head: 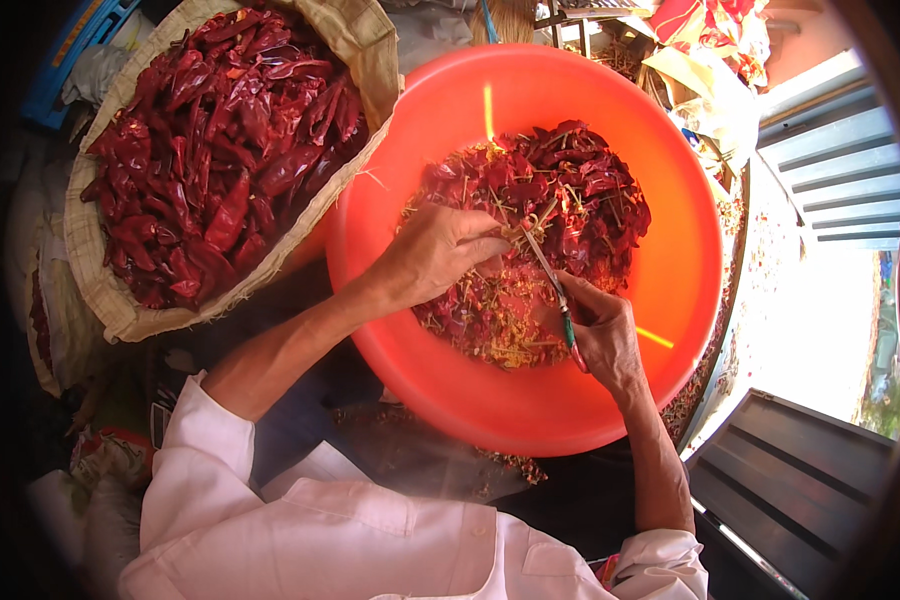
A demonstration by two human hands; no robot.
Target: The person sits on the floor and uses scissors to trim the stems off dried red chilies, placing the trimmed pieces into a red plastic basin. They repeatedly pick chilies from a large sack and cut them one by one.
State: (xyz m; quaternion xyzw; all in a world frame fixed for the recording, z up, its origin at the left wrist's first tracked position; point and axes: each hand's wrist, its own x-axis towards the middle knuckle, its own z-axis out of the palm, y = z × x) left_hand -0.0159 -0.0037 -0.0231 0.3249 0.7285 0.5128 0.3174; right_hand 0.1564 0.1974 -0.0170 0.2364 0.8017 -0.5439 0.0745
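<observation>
My left hand (446,247) is over the orange-red plastic basin (390,360), its thumb and fingers pinched on pale dried chilli stems (523,225). In my right hand (607,326) is a pair of scissors (544,262) with green and red handles. The blades point up and left, their tips at the stems by my left fingertips. Below both hands, cut dried red chillies (592,172) heap at the far side of the basin. Loose yellow seeds (514,345) and stem bits lie nearer me. My fingers partly hide what the left hand pinches.
To the left, a woven sack (82,247) full of whole dried red chillies (232,165) stands against the basin's rim. Chilli scraps (521,465) litter the floor below the basin. A dark slatted metal panel (787,465) is at right, beside a bright doorway (817,315).
</observation>
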